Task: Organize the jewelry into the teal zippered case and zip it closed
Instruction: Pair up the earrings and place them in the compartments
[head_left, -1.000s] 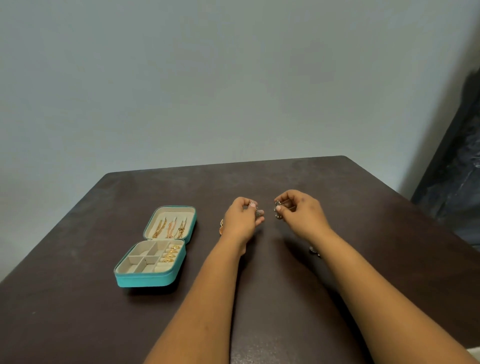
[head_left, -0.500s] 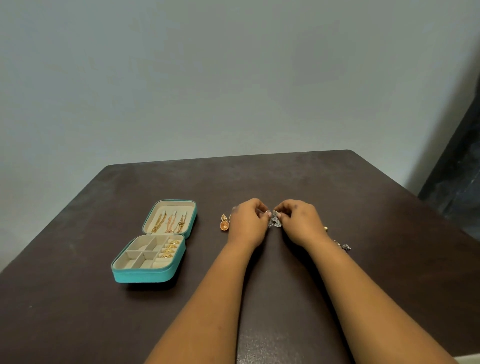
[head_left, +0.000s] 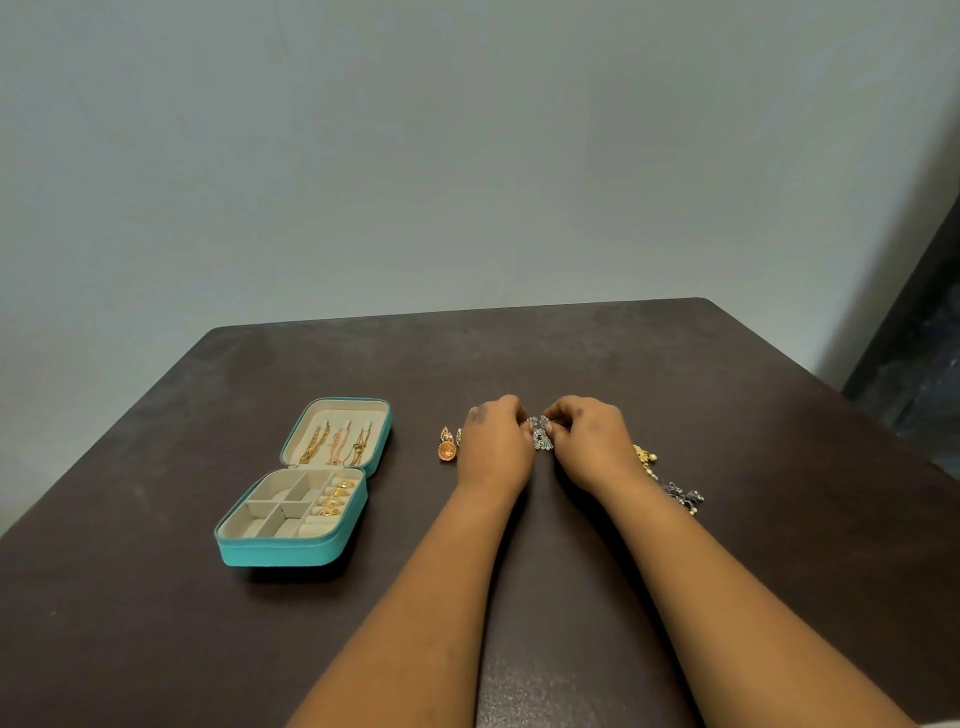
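Pinching silver earring (head_left: 540, 439) between both hands at table centre: left hand (head_left: 496, 447) and right hand (head_left: 589, 441) curled, fingertips meeting on it, piece low over dark table (head_left: 571, 364), contact with top unclear. Teal case (head_left: 291, 540) open, well left of hands; gold chains (head_left: 335, 444) hung in lid, gold rings (head_left: 335, 499) in right slots. Orange earring (head_left: 447, 449) just left of left hand. Gold piece (head_left: 645, 457) and dark silver piece (head_left: 683, 496) beside right wrist.
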